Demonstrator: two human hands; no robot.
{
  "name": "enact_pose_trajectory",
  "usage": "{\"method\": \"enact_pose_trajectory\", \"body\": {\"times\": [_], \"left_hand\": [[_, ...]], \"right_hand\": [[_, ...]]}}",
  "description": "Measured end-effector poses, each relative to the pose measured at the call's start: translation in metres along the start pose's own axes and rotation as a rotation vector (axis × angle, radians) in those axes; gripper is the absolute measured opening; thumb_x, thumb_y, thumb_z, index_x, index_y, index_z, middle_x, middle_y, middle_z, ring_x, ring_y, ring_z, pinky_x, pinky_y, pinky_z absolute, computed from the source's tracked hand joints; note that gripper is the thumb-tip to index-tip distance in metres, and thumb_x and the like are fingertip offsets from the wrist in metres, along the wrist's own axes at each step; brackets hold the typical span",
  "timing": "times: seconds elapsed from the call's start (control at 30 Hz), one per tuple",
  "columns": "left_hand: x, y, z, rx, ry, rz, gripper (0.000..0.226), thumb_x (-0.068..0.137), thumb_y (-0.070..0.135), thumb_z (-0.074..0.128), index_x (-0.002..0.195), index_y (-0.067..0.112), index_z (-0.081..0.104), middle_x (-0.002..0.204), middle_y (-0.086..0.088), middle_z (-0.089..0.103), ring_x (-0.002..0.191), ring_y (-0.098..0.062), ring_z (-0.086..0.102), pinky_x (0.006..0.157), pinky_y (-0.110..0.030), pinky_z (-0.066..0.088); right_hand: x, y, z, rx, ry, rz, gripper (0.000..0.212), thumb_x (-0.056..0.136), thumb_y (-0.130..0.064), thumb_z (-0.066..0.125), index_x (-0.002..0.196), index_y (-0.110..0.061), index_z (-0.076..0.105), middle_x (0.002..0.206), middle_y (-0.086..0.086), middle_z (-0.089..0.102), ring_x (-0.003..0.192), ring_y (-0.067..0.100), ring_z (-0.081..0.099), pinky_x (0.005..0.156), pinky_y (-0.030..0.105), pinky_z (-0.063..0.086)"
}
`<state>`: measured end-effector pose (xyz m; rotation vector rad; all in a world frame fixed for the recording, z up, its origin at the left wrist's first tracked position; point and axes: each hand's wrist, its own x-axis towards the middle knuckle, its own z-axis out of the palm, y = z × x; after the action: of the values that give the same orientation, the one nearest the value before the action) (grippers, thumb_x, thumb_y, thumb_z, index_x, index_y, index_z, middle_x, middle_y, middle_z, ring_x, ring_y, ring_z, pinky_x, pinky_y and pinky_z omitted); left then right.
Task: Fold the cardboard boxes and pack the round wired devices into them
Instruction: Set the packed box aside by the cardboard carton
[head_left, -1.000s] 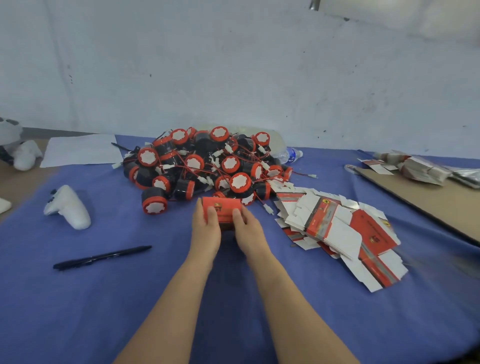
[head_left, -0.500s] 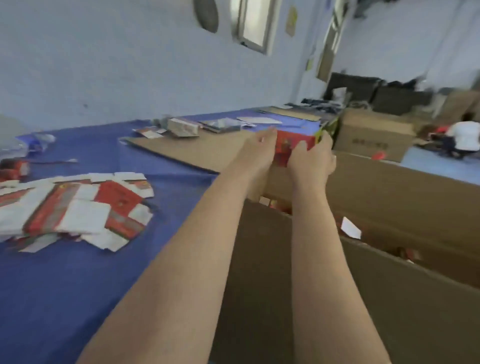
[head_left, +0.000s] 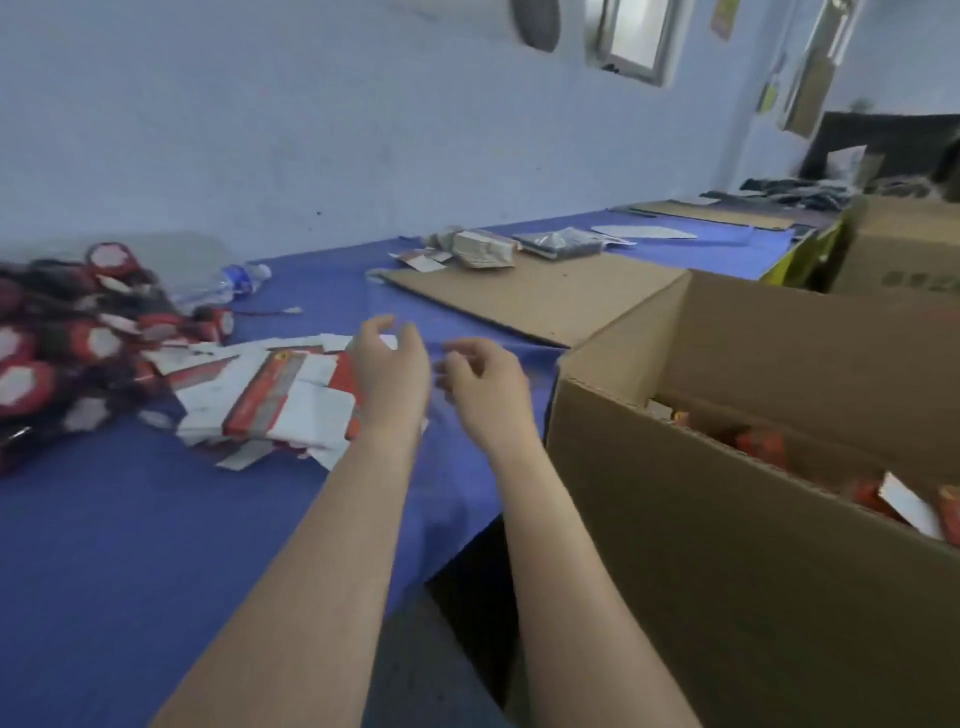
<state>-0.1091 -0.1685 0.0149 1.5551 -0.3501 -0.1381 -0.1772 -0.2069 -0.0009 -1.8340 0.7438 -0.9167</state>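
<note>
Cardboard carton (head_left: 727, 545), one; left hand (head_left: 390, 371), right hand (head_left: 485, 387), two, both empty

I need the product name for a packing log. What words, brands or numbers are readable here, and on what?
No text reads clearly in this view.
far brown carton: dark print on its side, too blurred to read.
flat box blanks: yellow emblem and print, too small to read.
water bottle: blue label, blurred.
wall poster: blurred.

Matt corrugated cardbd carton (head_left: 727, 545), blue cloth (head_left: 130, 545)
</note>
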Motion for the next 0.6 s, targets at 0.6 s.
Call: {"method": "enact_pose_trajectory", "body": {"times": [0.6], "left_hand": [[0.064, -0.096, -0.110, 0.879, 0.001, -0.193, 0.057, 0.095, 0.035, 0.040, 0.150, 0.025, 0.024, 0.161, -0.006, 0.004, 0.148, -0.030, -0.003, 0.115, -0.056, -0.003]], "right_hand": [[0.033, 0.029, 0.147, -0.170, -0.144, 0.217, 0.029, 0.086, -0.019, 0.064, 0.111, -0.006, 0.054, 0.111, 0.008, 0.060, 0.102, 0.025, 0.056, 0.079, 0.031, 0.044]]}}
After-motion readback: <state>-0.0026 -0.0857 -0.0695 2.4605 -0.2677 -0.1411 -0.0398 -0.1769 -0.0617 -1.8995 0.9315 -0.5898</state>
